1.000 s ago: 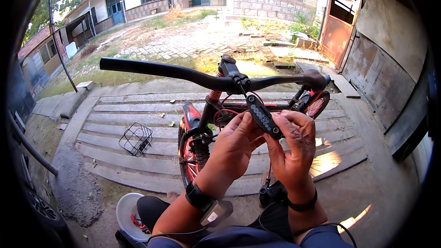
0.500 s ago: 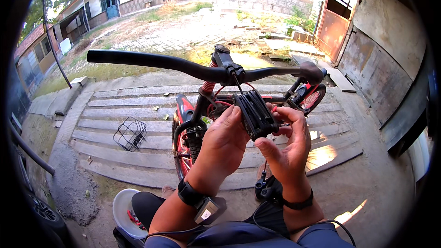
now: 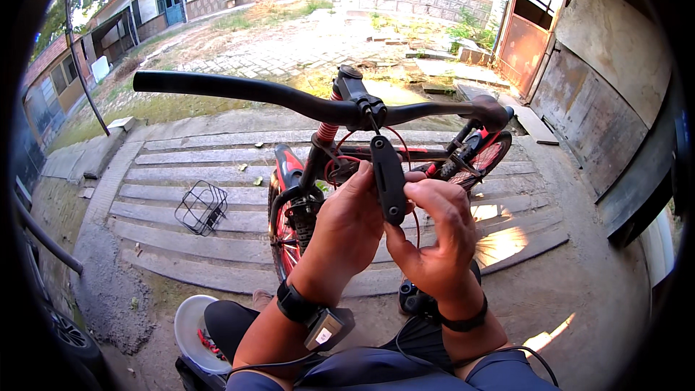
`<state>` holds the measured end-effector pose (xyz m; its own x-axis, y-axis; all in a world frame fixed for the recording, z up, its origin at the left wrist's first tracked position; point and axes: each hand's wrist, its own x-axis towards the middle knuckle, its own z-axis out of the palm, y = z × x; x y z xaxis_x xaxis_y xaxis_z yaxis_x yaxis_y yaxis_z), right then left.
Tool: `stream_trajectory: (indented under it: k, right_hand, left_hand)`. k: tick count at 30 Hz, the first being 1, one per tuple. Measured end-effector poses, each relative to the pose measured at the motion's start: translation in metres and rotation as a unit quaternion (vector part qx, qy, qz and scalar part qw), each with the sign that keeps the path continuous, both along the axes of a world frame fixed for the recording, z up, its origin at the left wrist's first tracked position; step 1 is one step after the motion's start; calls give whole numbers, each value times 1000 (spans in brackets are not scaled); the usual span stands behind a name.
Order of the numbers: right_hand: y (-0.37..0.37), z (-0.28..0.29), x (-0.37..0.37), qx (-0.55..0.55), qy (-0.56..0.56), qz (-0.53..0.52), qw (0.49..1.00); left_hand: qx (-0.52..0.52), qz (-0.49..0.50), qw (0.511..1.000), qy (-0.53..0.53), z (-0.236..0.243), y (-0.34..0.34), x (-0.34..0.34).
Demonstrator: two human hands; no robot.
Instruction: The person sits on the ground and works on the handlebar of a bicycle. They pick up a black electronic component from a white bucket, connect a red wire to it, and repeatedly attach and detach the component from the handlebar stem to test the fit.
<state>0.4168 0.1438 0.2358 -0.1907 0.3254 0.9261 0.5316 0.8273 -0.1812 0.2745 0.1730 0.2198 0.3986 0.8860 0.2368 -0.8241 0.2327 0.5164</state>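
Note:
In front of me is a bicycle with a black handlebar point(image 3: 232, 88) and a black stem point(image 3: 356, 95). A black folding multi-tool point(image 3: 389, 185) stands just below the stem, its flat side plate facing me. A thin key runs from its upper end up to the stem clamp; whether it sits in a bolt is not plain. My left hand point(image 3: 344, 224) grips the tool's left side between thumb and fingers. From the right, my right hand point(image 3: 438, 228) pinches the tool's edge, with the thumb near its lower end.
A black wire basket point(image 3: 201, 207) lies on the wooden slats point(image 3: 170, 230) to the left. The white bucket point(image 3: 187, 318) by my left leg holds red items. A black brake lever point(image 3: 413, 298) hangs near my knees. Weathered panels point(image 3: 575, 90) stand at right.
The multi-tool has turned, from showing its stack of folded keys to showing its flat side plate. My right hand has shifted left and closed on the tool.

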Motion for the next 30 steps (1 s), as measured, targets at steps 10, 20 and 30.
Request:
stream_trajectory:
  k: [10, 20, 30]
  right_hand:
    - [1, 0, 11, 21, -82, -51, 995]
    - [6, -29, 21, -223, 76, 34, 971]
    - [5, -1, 11, 45, -13, -75, 996]
  left_hand:
    - [67, 30, 997, 26, -3, 6, -1]
    - [76, 35, 996, 0, 7, 1, 3]
    - [50, 28, 998, -8, -4, 7, 2]
